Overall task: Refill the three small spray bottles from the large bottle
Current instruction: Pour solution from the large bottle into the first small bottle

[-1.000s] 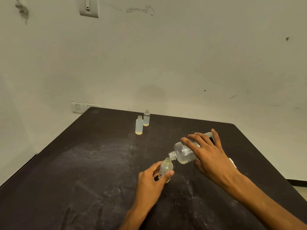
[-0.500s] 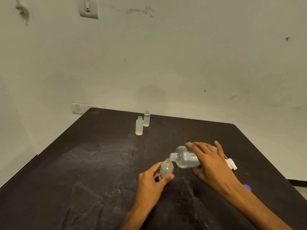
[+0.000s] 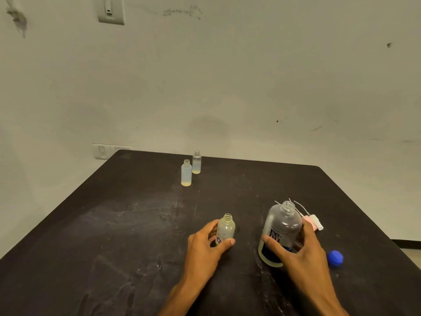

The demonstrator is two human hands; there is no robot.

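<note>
- Spray bottles, far pair: nearer far bottle [image 3: 186, 173] and rear far bottle [image 3: 196, 162] stand upright and uncapped toward 11 o'clock on the dark table [image 3: 114, 224], just beside each other; each shows a thin yellowish layer at the bottom.
- Left hand [image 3: 205, 249]: fingers and thumb curled round the third small bottle [image 3: 225, 229], which stands upright on the table with its neck open, at about 12 o'clock, close in.
- Large bottle [image 3: 281, 233]: upright on the table at 1 o'clock, uncapped, a little pale liquid at its base, dark-lettered label facing the camera.
- Right hand [image 3: 303, 252]: gripping the large bottle's lower body from the right, thumb across the label.
- Spray heads [image 3: 313, 221], pink and white with thin tubes, lie behind the large bottle at 2 o'clock.
- Blue cap [image 3: 335, 258] lies at 3 o'clock, near the right wrist.
</note>
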